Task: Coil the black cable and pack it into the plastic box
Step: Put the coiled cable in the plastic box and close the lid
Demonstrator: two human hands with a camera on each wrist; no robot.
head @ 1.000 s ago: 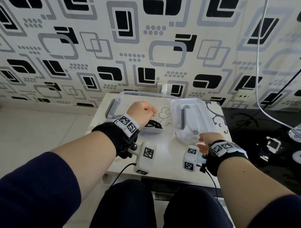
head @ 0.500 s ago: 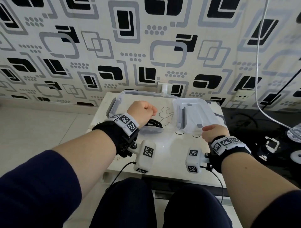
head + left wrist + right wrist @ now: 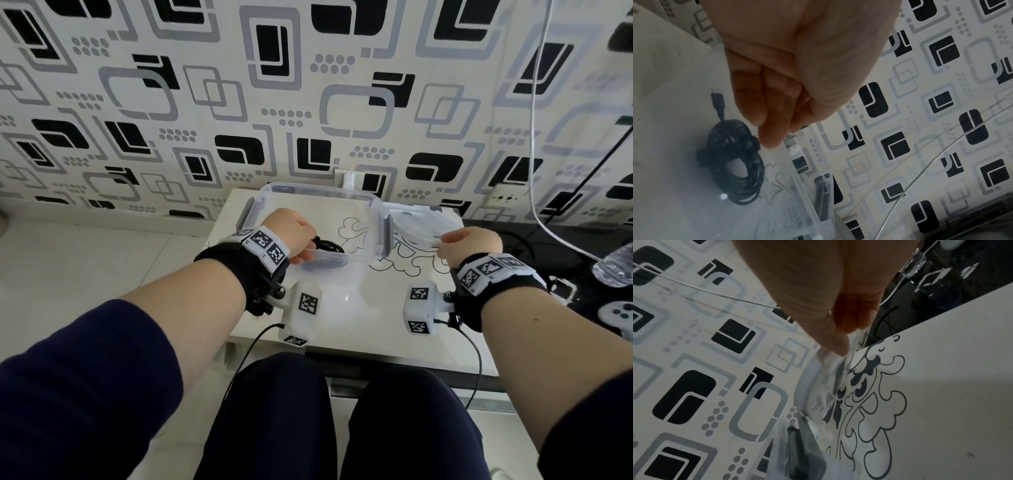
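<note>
Sitting at a low white table (image 3: 342, 308) set against a wall (image 3: 308, 85) papered in black and grey squares, a person works with both hands over a clear plastic box (image 3: 318, 195). The left hand (image 3: 291, 233) is curled at the box's near wall, its fingers (image 3: 768, 120) folded down along the clear rim; whether they actually grip the rim cannot be told for sure from the wrist view. The black cable (image 3: 733, 160) lies already coiled into a tight bundle on the box floor, just beside those fingers, one plug end sticking out straight from the coil. In the head view the cable (image 3: 325, 248) shows as a dark loop just beyond the left hand, inside the box.

The right hand (image 3: 469, 243) holds the clear lid (image 3: 421, 226), thumb and fingers (image 3: 836, 344) pinching its near edge. The lid is raised and tilted above the table's printed black line drawing, its left end close against the box's right wall. Both wrists carry black straps with white marker blocks.

To the right, off the table, a white cord (image 3: 534, 137) hangs down the wall, and a plastic bottle (image 3: 616, 267) lies on a dark surface.
</note>
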